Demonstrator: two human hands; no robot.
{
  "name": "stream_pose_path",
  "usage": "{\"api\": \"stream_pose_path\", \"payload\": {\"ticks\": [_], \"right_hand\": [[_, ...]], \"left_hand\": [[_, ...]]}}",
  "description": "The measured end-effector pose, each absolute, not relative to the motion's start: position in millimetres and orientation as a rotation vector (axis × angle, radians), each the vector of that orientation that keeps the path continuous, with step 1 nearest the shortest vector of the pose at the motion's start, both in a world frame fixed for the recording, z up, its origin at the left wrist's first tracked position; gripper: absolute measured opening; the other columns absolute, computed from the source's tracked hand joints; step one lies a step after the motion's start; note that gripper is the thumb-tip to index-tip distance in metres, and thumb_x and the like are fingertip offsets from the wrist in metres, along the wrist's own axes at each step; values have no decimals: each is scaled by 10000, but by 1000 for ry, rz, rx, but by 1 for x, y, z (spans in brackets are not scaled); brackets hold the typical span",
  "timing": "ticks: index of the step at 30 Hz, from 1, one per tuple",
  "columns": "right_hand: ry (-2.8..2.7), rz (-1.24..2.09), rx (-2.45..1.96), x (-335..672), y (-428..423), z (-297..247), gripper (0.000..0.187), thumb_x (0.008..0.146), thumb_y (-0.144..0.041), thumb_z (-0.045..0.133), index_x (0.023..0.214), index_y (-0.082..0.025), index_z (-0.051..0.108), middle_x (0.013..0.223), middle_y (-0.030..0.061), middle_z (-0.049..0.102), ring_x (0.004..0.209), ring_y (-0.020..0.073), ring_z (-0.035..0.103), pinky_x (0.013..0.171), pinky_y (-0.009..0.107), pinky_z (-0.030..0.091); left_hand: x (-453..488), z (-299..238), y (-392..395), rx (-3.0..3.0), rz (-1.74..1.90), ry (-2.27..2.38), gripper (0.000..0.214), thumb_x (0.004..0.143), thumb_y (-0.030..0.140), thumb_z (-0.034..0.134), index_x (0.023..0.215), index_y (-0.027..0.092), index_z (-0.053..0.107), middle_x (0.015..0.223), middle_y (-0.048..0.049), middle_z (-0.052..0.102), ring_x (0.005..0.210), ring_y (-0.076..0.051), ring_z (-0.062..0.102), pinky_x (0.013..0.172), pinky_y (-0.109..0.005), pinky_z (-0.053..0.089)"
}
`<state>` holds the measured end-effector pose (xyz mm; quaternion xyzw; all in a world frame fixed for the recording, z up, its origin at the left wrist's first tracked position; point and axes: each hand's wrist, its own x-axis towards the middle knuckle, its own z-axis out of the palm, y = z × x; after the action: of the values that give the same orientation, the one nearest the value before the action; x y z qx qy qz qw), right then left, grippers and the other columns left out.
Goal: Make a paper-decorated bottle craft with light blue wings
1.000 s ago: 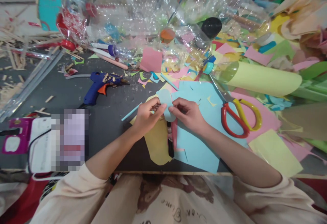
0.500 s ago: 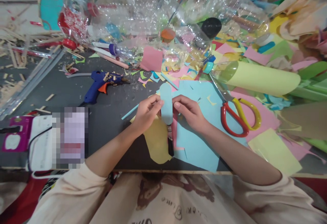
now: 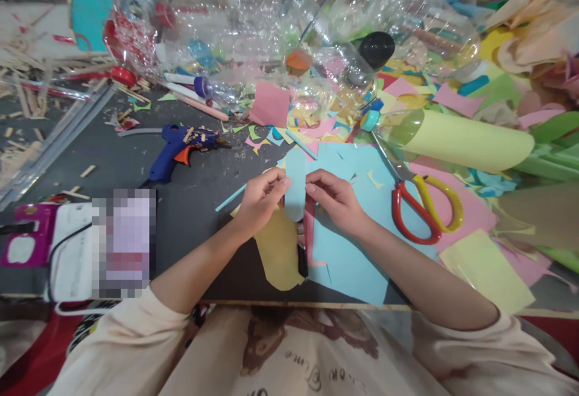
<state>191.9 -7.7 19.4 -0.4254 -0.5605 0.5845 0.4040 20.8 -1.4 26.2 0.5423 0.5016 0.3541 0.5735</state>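
Observation:
A small light-blue paper cutout (image 3: 295, 182), folded into a narrow rounded strip, stands upright between both hands. My left hand (image 3: 260, 198) pinches its left edge with thumb and fingertips. My right hand (image 3: 332, 198) pinches its right edge in the same way. Beneath the hands lie a yellow paper piece (image 3: 278, 251), a large light-blue sheet (image 3: 350, 245) and a dark pen-like stick (image 3: 301, 257) on the black tabletop.
Red-and-yellow scissors (image 3: 420, 203) lie right of my hands. A blue glue gun (image 3: 178, 149) sits to the left, a rolled yellow sheet (image 3: 465, 140) at the right. Clear plastic bottles (image 3: 271, 34), coloured paper scraps and wooden sticks (image 3: 27, 100) crowd the back. A white device (image 3: 75, 251) lies near left.
The blue cutout was wider and open a second ago; it is now folded narrow and held upright between both hands, which stayed in place.

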Motion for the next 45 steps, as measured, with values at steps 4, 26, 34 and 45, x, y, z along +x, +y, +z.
{"api": "stream_pose_path", "payload": {"ticks": [4, 26, 34, 45], "right_hand": [[-1431, 1429, -1128, 191, -8, 17, 228, 860, -423, 606, 780, -215, 560, 662, -26, 520, 599, 118, 482, 609, 291, 421], [-1355, 1505, -1193, 188, -7, 14, 397, 771, -567, 679, 688, -209, 528, 557, -57, 450, 529, 102, 396, 515, 257, 316], [-1554, 1480, -1230, 190, -6, 17, 455, 807, -548, 642, 607, -230, 383, 519, -82, 320, 519, 89, 278, 500, 254, 234], [-1561, 1445, -1186, 189, -7, 22, 526, 803, -677, 581, 608, -234, 375, 556, -71, 330, 524, 92, 287, 501, 263, 236]], "left_hand": [[21, 25, -2, 1292, 835, 1199, 308, 841, 406, 552, 626, 207, 458, 503, 53, 437, 446, -80, 348, 436, -216, 277], [19, 22, -4, 1440, 844, 1025, 212, 811, 395, 604, 784, 209, 508, 659, 40, 504, 596, -104, 484, 551, -220, 397], [20, 22, -4, 1409, 793, 1173, 296, 859, 427, 550, 687, 212, 443, 559, 55, 409, 504, -88, 406, 444, -200, 293], [22, 23, -4, 1504, 800, 1195, 357, 872, 416, 543, 629, 219, 369, 528, 72, 302, 490, -91, 302, 452, -228, 234]]}}
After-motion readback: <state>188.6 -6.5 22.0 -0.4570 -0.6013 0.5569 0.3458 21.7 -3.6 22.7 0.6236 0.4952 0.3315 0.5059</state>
